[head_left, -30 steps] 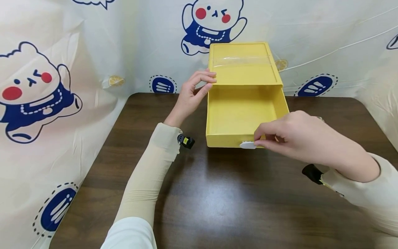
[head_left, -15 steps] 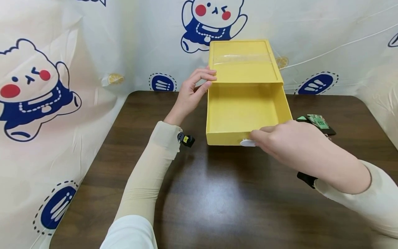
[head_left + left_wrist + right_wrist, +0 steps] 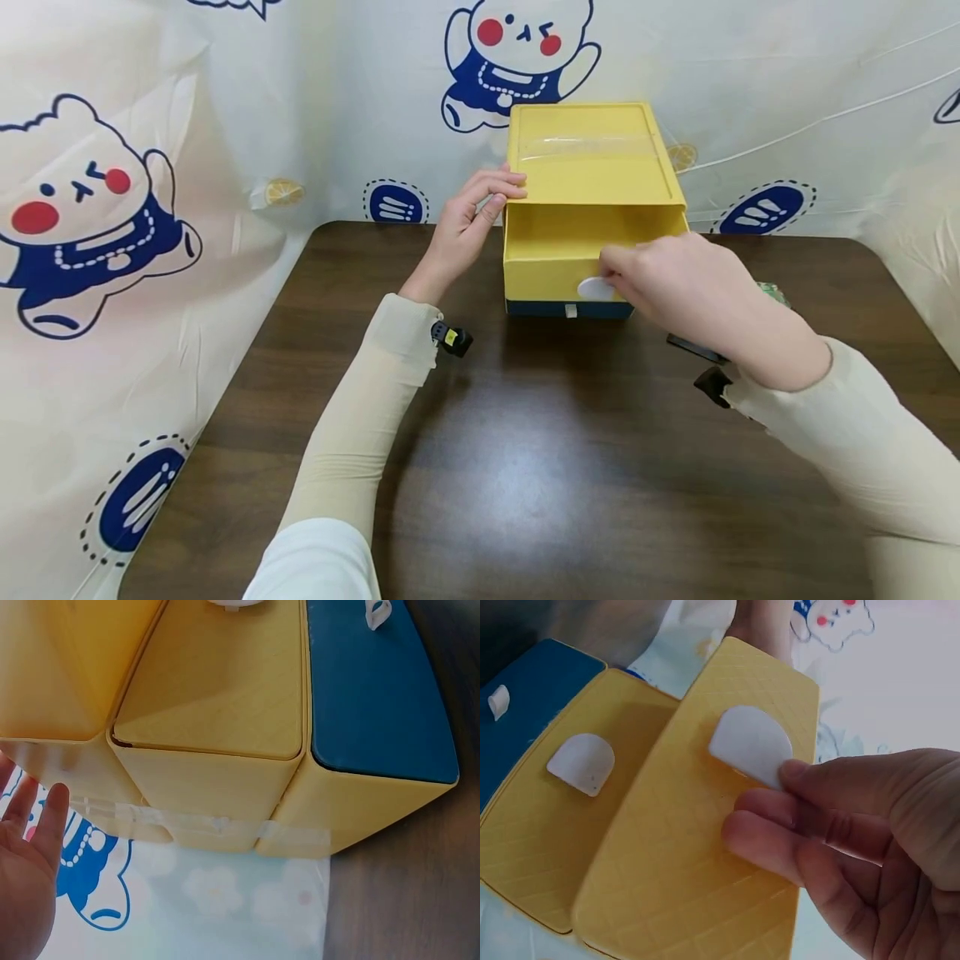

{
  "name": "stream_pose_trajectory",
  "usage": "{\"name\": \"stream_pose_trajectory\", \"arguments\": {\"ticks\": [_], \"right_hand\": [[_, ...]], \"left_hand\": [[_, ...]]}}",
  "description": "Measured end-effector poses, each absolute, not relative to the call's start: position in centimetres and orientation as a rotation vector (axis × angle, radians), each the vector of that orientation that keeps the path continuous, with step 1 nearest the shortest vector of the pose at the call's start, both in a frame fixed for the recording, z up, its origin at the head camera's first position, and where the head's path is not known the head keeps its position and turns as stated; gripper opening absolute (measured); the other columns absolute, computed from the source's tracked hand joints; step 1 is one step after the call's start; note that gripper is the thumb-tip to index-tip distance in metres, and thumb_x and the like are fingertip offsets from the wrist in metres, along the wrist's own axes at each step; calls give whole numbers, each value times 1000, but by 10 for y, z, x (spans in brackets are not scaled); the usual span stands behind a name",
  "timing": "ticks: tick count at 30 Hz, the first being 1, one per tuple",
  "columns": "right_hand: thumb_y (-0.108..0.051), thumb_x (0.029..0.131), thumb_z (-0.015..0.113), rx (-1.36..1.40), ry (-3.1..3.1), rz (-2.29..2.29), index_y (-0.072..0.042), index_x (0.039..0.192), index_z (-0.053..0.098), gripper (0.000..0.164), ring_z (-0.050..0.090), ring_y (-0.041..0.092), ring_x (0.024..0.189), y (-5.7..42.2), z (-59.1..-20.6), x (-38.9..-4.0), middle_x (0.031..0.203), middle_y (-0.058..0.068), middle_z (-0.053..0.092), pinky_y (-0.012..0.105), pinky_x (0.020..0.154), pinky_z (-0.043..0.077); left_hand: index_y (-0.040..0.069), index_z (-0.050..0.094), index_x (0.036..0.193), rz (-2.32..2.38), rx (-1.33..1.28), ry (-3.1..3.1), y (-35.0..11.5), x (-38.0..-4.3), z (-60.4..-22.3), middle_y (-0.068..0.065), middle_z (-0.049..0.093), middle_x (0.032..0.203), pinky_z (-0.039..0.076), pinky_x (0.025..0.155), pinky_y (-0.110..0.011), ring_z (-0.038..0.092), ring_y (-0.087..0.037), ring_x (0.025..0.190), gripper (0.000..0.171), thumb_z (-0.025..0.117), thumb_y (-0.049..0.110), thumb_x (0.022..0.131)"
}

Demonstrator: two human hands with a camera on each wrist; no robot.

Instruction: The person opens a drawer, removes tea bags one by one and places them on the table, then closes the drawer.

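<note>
A yellow drawer unit (image 3: 596,171) stands at the back of the table, its top drawer (image 3: 543,281) pulled partway out. My right hand (image 3: 693,287) pinches the white handle (image 3: 750,742) on that drawer's front, thumb on one side and fingers curled beneath. Below are a yellow middle drawer (image 3: 217,682) with its own white handle (image 3: 585,763) and a dark blue bottom drawer (image 3: 379,697) with a small pale tab (image 3: 571,311); both are closed. My left hand (image 3: 461,225) rests its fingertips on the unit's upper left edge, fingers fairly straight.
Right of the unit, partly behind my right hand, lie a flat black object (image 3: 696,347) and a green packet (image 3: 772,292). Clear tape (image 3: 588,146) crosses the unit's top. A printed curtain (image 3: 360,100) hangs behind the brown wooden table (image 3: 480,467).
My right hand has pushed the top drawer inward, away from me, so less of its inside shows and the blue bottom drawer has come into view. The left hand has stayed put.
</note>
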State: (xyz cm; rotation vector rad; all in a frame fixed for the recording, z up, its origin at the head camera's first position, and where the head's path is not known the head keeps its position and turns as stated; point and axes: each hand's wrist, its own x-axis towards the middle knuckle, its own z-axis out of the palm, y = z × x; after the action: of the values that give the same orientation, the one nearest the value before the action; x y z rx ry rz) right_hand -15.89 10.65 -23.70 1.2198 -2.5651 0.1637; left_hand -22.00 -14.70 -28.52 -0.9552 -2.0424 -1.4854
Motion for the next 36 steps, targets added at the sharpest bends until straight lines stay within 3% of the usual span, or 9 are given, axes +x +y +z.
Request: {"name": "stream_pose_trajectory", "arguments": {"ticks": [11,20,29,36], "right_hand": [[-13,86,64,1109,-2726,288,-7,84,55,11,51,25,65,98,-239,-203,75,10,59,37,62,51],[-8,88,60,1108,-2650,339,-6,82,54,9,50,25,63,98,-242,-217,71,10,58,36,58,46],[-9,89,58,966,-2625,382,-2,84,51,11,52,27,58,90,-253,-215,69,14,56,38,52,50],[-14,89,61,824,-2501,626,-2,92,52,15,55,23,62,100,-283,-214,79,14,64,38,56,52]], "left_hand": [[-12,58,100,-1497,-959,-2037,-145,-218,-284,-28,53,116,27,107,-29,36,-27,125,21,39,-8,93],[-12,58,101,-1518,-941,-2047,-144,-218,-282,-27,52,117,27,107,-27,35,-24,126,21,39,-6,95],[-12,58,101,-1529,-931,-2045,-145,-218,-283,-27,52,117,27,107,-28,34,-23,126,21,39,-6,94],[-13,58,100,-1554,-945,-2023,-145,-219,-286,-28,52,117,28,107,-29,35,-26,126,20,40,-7,94]]}}
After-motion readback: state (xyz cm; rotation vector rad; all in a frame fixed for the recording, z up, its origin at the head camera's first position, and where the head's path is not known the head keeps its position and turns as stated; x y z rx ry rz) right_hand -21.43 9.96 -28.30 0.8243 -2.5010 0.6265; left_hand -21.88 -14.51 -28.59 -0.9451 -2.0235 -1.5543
